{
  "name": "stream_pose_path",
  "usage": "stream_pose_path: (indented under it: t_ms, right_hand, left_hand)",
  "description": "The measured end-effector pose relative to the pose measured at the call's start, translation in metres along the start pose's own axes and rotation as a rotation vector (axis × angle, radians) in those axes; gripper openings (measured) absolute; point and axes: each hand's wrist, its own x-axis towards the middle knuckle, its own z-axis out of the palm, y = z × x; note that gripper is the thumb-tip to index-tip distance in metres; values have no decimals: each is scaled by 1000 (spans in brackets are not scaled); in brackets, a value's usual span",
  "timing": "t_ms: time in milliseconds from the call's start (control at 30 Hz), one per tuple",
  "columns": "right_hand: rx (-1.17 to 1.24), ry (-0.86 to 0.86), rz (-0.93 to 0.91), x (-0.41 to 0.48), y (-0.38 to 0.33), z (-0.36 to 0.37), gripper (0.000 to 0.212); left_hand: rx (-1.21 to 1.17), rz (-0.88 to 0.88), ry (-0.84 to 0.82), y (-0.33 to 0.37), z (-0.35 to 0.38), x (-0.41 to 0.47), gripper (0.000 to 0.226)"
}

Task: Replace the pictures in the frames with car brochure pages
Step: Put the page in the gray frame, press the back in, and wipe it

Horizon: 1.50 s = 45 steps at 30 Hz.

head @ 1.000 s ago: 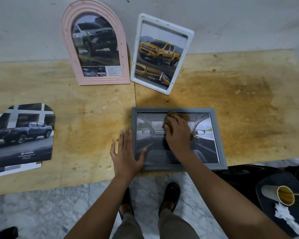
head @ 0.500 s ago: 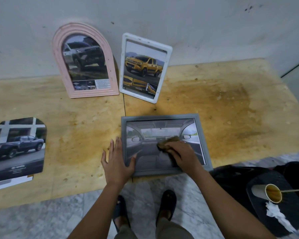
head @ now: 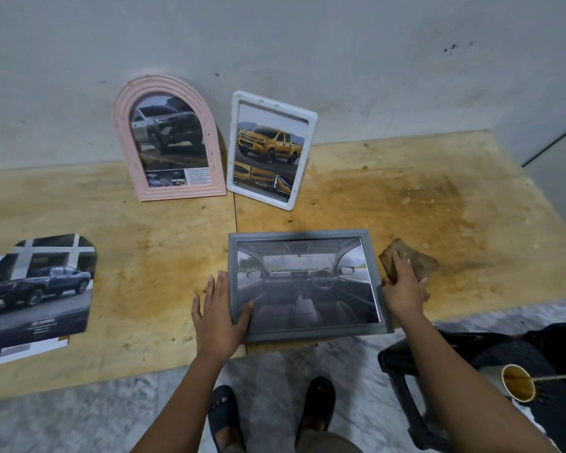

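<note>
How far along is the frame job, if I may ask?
Done: pink arched frame and white frame lean on the wall, showing truck pages. In hand: grey frame lies flat, interior page in; left hand rests on it, right hand holds a brown cloth beside it. Left, probably: standing it up; an arch-cut page lies loose.

Left hand (head: 218,317) flat, right hand (head: 403,291) palm-down.

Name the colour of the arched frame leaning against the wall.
Pale pink. The arched frame shows clearly in the head view, beside the white frame.
</note>
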Motion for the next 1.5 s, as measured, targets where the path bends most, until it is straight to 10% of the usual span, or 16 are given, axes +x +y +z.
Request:
stream_pose_path:
  t_ms: [233,833,1233,1500]
  right_hand:
    - [-23,248,-140,-33,-13,7,38]
    - [316,-12,340,-55,-27,20,10]
    - [634,-196,-118,-91,-165,73,13]
    - [501,-348,-456,-103,-337,137,18]
  left_hand:
    - [-21,51,-64,-7,-7,-3,87]
    - [-856,-397,-34,25,-47,-4,38]
    - [-951,-501,514,-86,-133,-23,29]
    - [-823,-408,587,-230,-233,47,25]
